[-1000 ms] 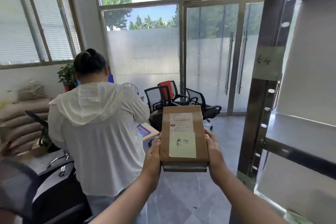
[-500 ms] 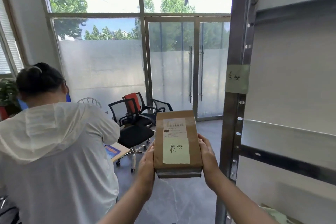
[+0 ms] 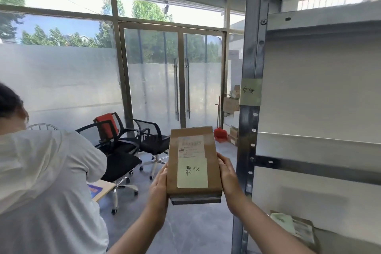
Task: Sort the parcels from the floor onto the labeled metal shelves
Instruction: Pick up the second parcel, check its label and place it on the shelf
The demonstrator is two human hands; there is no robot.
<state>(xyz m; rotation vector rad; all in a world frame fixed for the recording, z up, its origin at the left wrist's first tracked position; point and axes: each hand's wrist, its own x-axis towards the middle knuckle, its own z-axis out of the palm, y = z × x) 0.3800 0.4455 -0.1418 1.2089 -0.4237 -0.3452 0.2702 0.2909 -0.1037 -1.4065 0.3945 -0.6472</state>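
I hold a flat brown cardboard parcel (image 3: 193,163) in front of me at chest height. It carries a white shipping label and a pale green note with handwritten characters. My left hand (image 3: 159,186) grips its left edge and my right hand (image 3: 227,179) grips its right edge. The metal shelf unit (image 3: 317,150) stands at the right. On its upright post a pale green label (image 3: 250,92) shows the same handwritten characters. Another parcel (image 3: 294,227) lies on the lower shelf at the bottom right.
A person in a white hooded jacket (image 3: 41,181) stands close on the left, back turned. Black office chairs (image 3: 127,144) stand ahead before the glass doors (image 3: 175,80). A red dustpan (image 3: 220,135) and stacked boxes (image 3: 232,107) sit past the post.
My view has swung right and upward, bringing the shelf unit and its label closer to the centre. The person has slid toward the left edge. Both hands keep their hold on the parcel.
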